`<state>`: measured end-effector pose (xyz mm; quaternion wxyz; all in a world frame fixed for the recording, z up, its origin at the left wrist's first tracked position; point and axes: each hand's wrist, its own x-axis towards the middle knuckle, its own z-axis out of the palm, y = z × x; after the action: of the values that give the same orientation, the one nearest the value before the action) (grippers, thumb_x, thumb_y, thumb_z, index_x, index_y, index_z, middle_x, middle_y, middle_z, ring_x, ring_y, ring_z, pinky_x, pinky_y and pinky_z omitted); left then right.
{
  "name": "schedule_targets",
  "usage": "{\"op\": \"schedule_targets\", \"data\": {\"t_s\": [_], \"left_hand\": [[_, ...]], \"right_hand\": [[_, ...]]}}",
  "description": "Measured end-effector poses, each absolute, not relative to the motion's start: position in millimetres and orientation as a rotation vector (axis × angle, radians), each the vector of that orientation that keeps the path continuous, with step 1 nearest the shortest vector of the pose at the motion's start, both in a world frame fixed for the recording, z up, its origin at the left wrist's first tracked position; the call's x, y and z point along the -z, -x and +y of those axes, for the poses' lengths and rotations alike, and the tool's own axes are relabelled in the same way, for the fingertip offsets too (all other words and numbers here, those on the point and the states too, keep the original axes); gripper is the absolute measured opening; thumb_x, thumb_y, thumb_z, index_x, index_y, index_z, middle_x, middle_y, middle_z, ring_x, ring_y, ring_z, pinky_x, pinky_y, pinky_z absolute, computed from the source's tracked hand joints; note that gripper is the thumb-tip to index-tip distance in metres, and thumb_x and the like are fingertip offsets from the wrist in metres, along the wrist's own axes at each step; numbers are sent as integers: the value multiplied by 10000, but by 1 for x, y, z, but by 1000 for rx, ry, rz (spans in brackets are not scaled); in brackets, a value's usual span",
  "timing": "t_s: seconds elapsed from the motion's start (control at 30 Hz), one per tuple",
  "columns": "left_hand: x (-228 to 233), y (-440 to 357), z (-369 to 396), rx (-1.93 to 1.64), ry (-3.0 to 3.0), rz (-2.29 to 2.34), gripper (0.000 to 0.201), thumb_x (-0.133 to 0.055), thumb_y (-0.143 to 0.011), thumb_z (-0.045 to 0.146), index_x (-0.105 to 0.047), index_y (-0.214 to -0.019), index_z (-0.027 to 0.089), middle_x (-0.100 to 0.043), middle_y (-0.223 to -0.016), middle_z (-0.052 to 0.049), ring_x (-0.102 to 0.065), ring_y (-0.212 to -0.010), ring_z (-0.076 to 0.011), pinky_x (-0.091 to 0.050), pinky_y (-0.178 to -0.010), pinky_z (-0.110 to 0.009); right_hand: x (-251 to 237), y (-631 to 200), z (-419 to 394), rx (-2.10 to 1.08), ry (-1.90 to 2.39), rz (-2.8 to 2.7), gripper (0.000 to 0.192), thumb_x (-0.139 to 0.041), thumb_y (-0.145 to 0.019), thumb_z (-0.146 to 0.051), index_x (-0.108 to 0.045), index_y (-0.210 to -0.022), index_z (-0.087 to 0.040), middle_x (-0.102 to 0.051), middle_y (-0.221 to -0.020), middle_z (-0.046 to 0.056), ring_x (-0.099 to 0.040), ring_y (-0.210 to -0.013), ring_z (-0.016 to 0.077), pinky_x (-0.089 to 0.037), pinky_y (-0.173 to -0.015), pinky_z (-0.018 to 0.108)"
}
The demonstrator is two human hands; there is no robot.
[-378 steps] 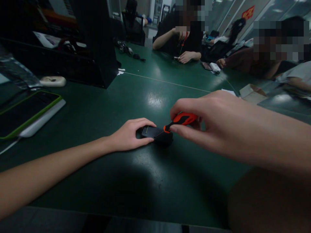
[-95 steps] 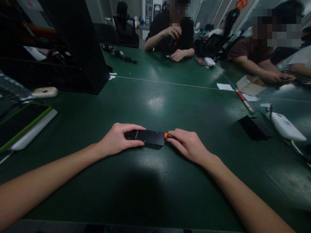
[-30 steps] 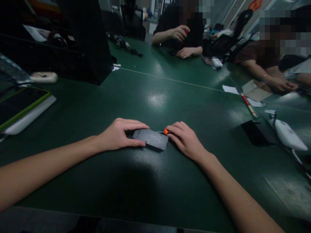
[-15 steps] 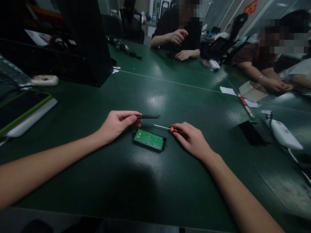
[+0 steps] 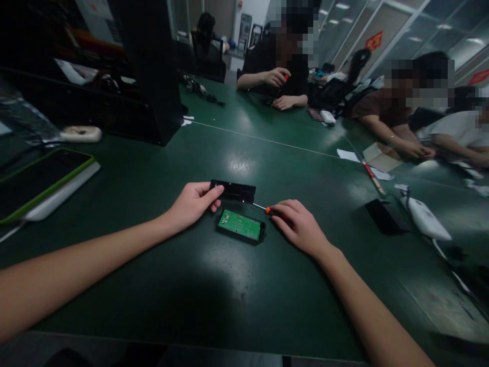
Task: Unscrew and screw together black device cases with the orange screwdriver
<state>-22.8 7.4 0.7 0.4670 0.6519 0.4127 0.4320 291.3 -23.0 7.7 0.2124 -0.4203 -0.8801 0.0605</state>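
Observation:
A flat black plastic cover (image 5: pixel 237 192) is pinched at its left end by my left hand (image 5: pixel 196 201), tilted so that its broad face shows. Below it on the green table lies a black case (image 5: pixel 239 236) with a green circuit board (image 5: pixel 241 225) inside. My right hand (image 5: pixel 300 224) is wrapped around a screwdriver (image 5: pixel 268 210) with an orange and black handle. Its thin metal shaft points left toward the cover's lower right corner, and the tip is hidden behind the cover or at its edge; I cannot tell whether they touch.
To the left, a green-rimmed device (image 5: pixel 49 176) lies on a white box beside a dark rack (image 5: pixel 151 76). On the right are a black piece (image 5: pixel 385 216), a white power strip (image 5: pixel 426 216) and an open carton (image 5: pixel 382 157). Across the table, a person (image 5: pixel 273 61) holds a red-handled tool.
My left hand has turned the cover from edge-on to show its broad face. The screwdriver's tip, visible before, is now out of sight by the cover. The view has shifted slightly.

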Motion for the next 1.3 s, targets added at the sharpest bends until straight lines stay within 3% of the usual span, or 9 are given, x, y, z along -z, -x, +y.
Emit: {"op": "schedule_targets", "data": {"t_s": [0.2,0.4,0.6,0.73,0.97,1.13,1.3], "left_hand": [[0,21,10,-1086,-1533,960,413,-587,-948,504,-639,-739,152,-651,-665,-20,-607,-595,-137,-500,-622,-262],[3,20,10,-1080,-1520,952,444,-580,-946,554,-653,-766,154,-668,-678,-30,-622,-608,-146,-514,-628,-266],[6,20,10,-1097,-1522,939,438,-592,-939,565,-670,-801,156,-686,-699,-39,-637,-607,-150,-532,-609,-266],[8,21,10,-1065,-1534,915,390,-575,-965,507,-683,-851,151,-694,-722,-37,-647,-624,-146,-535,-623,-262],[6,19,8,-1042,-1565,925,306,-603,-946,427,-704,-897,142,-731,-752,-51,-664,-634,-152,-538,-633,-276],[4,18,6,-1040,-1566,911,262,-633,-916,392,-700,-910,139,-760,-781,-69,-695,-670,-170,-564,-666,-300],[2,18,6,-1017,-1602,869,229,-637,-917,347,-713,-935,132,-773,-816,-80,-715,-700,-171,-580,-704,-297]], "right_hand": [[-18,-280,-33,-149,1099,-2434,298,-523,-1013,-365,-634,-1220,-181,-669,-1170,137,-621,-1065,245,-543,-912,461],[-40,-224,-56,-246,1206,-2496,603,-618,-919,-581,-560,-1346,-159,-650,-1289,162,-606,-1147,300,-528,-984,516],[-48,-204,-82,-255,1326,-2553,425,-555,-997,-395,-560,-1353,-164,-673,-1290,130,-634,-1144,278,-531,-1015,489],[-57,-267,-111,-200,1415,-2381,371,-554,-1001,-389,-551,-1335,-228,-688,-1283,101,-659,-1166,247,-558,-997,462],[-60,-459,-156,432,2046,-1858,406,-560,-914,-599,-669,-1123,-269,-750,-1032,150,-729,-869,382,-566,-700,525],[-44,-533,-174,525,2269,-1630,285,-554,-886,-603,-687,-943,-358,-688,-776,131,-652,-625,377,-469,-533,511],[-22,-549,-170,578,2249,-1616,474,-466,-843,-669,-671,-962,-258,-685,-873,169,-673,-789,400,-517,-627,535]]}}
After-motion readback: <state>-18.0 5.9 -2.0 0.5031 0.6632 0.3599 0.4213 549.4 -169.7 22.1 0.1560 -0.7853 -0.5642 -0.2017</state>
